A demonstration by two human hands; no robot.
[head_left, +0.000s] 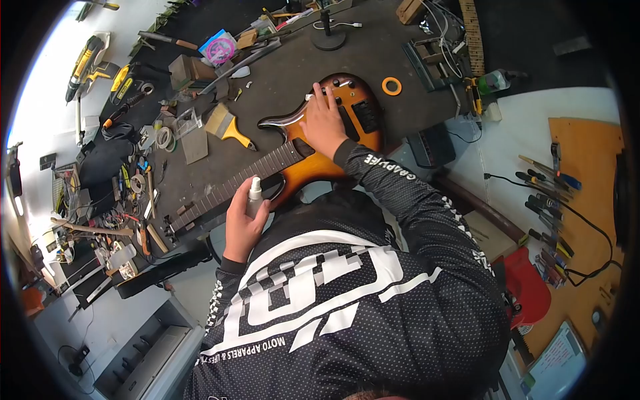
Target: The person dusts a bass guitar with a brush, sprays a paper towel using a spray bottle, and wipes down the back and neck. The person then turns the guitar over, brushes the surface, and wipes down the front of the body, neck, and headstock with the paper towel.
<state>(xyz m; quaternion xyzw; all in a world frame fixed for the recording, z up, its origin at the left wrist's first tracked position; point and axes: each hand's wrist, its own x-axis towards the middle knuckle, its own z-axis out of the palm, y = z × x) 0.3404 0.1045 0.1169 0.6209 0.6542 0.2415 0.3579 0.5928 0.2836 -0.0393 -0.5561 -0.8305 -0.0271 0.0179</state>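
A sunburst electric guitar (303, 175) lies across the dark workbench, its fretted neck (233, 185) pointing to the lower left. My right hand (325, 127) rests on the upper body, fingers stretched out and lying flat near the knobs. A small white bit (309, 97) shows beside those fingers; I cannot make out what it is. In my left hand (244, 225) is a small spray bottle with a white nozzle (256, 185), held upright beside the neck. My fingers hide much of the bottle.
A wide yellow-handled brush (230, 128) and a sanding-sheet-like grey piece (196, 145) lie left of the guitar. An orange tape ring (392, 86) sits to its right. Behind stands a black round-based stand (328, 39). Tools clutter the bench's left end; more hang at right.
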